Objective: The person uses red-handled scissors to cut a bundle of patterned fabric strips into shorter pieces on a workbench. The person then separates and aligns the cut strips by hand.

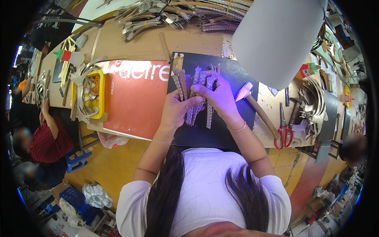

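Both hands [197,100] grip braided straps [197,96], lengthwise away from the person.

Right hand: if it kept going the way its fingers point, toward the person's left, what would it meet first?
Probably the left hand, right beside the right hand on the braided strips; beyond lies the red sheet. Depth is unclear.

Both hands [197,103] grip braided strips [199,96] over a dark mat [233,75]

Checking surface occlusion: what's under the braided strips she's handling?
A dark mat lies under the braided strips, itself overlapping a red sheet. Both the left hand and right hand hold the strips, hiding their middles.
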`<state>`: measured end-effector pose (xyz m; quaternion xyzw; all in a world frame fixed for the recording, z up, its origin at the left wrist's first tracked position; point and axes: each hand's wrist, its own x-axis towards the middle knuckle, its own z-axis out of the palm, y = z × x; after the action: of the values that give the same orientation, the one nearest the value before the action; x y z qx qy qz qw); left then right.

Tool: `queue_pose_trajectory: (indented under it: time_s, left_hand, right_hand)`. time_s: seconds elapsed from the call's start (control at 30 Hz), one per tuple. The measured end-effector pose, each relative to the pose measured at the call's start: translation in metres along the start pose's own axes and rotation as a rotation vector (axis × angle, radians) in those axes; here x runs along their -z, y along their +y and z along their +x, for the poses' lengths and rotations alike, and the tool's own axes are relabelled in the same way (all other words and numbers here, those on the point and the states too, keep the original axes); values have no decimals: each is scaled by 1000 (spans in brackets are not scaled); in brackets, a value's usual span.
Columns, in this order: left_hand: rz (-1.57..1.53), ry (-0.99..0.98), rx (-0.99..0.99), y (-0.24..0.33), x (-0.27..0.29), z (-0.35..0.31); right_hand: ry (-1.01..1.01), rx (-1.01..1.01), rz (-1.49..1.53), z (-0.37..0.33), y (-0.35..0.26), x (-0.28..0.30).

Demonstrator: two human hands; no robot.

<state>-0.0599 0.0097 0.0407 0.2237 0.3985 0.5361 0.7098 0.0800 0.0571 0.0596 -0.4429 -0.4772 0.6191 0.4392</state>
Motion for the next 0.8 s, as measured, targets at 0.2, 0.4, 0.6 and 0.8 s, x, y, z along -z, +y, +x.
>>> queue_pose_trajectory:
  time_s: [0.2,0.4,0.6,0.8]
  left_hand:
    - [-61,-12,7,-1,-1,-3]
    - [-141,-83,86,14,1,-7]
    - [-74,-52,12,10,1,-7]
    - [48,-77,60,3,8,-5]
  right_hand:
    - [-97,-129,-2,-2,-8,4]
    - [10,75,-60,3,7,5]
    - [-54,82,-203,-2,-8,7]
    - [-136,-11,-185,-1,-14,5]
